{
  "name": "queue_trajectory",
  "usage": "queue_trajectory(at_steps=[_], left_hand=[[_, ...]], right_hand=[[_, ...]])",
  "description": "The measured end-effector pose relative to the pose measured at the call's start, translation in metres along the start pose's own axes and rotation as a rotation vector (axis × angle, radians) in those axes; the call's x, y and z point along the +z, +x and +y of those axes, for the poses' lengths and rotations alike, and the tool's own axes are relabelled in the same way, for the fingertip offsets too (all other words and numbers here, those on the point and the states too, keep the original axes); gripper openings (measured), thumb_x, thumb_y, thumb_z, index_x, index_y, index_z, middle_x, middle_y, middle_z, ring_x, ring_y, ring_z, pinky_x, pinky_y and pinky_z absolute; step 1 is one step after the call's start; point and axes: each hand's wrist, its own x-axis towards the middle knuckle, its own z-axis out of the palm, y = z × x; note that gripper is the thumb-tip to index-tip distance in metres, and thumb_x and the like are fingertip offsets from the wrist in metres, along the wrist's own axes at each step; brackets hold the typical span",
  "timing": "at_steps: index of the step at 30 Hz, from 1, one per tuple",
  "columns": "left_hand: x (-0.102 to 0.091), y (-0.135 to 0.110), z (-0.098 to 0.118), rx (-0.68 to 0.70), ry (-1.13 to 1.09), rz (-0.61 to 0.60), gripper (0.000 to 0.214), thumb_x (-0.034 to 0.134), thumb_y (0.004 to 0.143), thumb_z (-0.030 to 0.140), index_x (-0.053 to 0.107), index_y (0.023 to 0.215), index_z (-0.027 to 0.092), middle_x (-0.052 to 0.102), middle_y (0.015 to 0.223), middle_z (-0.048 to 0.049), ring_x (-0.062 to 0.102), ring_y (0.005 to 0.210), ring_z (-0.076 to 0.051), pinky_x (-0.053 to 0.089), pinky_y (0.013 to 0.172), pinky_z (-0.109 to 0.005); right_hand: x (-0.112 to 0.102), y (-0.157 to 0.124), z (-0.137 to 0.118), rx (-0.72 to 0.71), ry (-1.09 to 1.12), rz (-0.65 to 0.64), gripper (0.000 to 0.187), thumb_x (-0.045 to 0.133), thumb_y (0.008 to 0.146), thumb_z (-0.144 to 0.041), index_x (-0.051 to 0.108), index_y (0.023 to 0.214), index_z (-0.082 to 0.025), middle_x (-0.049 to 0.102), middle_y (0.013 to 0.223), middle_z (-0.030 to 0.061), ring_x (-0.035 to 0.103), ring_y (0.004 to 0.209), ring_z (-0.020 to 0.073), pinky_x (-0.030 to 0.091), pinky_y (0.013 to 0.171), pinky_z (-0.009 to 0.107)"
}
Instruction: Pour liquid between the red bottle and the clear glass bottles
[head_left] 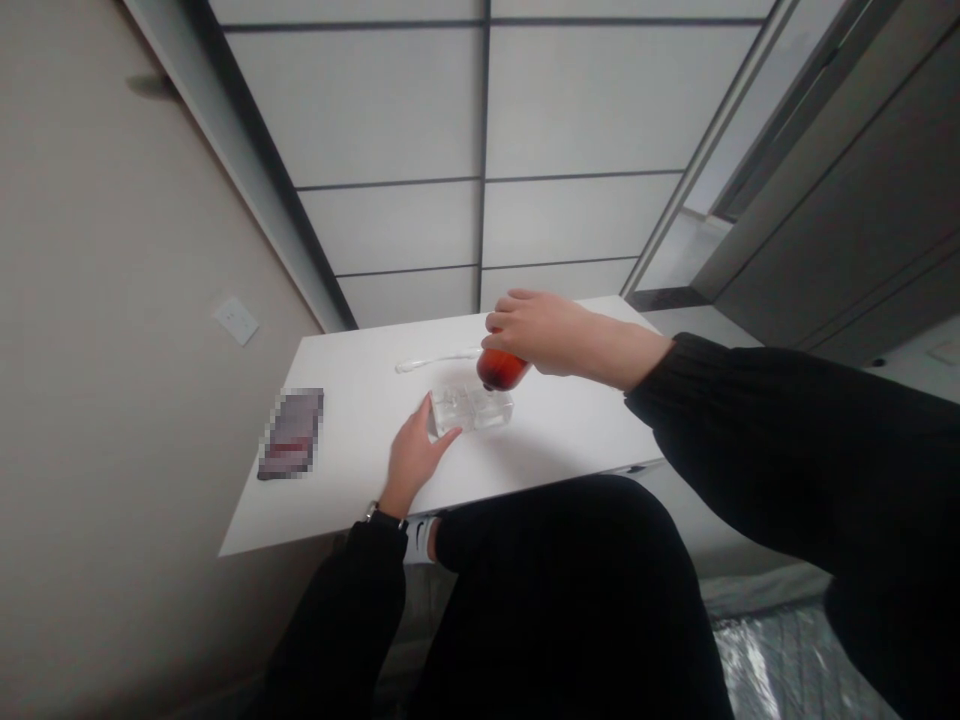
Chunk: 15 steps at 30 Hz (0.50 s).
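The right hand (551, 335) gripped a small amber-red rounded bottle (501, 369) tipped over a clear rectangular plastic tray (472, 409) near the middle of the white table (570, 430), which the left hand (416, 455) braced with open fingers (neither container's contents could be told), so an unsteady tilt might have spilled liquid past the tray's rim.

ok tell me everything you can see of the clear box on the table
The clear box is low, rectangular and see-through, glass or plastic; its inside is too blurred to tell. It lies flat on the white table. The left hand touches its left end, and the right hand holds an amber bottle tilted above it.
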Motion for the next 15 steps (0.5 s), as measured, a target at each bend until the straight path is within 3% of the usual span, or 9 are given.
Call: queue_trajectory(at_steps=[10,15], left_hand=[[-0.001,0.001,0.002,-0.003,-0.019,0.0,0.081,0.076,0.094,0.044,0.043,0.163,0.019,0.061,0.158,-0.0169,0.062,0.142,-0.037,0.05,0.118,-0.049],[0.0,0.001,0.0,-0.006,-0.022,0.0,0.082,0.077,0.093,0.044,0.043,0.163,0.018,0.061,0.158,-0.0174,0.061,0.143,-0.037,0.049,0.119,-0.049]], right_hand=[[-0.008,0.011,-0.009,-0.024,-0.051,-0.016,0.019,0.064,0.096,-0.011,0.079,0.101,-0.023,0.076,0.102,0.0062,0.065,0.101,0.0248,0.047,0.089,0.038],[-0.004,-0.001,-0.005,0.009,0.005,-0.018,0.026,0.063,0.093,-0.004,0.077,0.108,-0.02,0.076,0.11,0.0093,0.067,0.105,0.0269,0.047,0.092,0.04]])
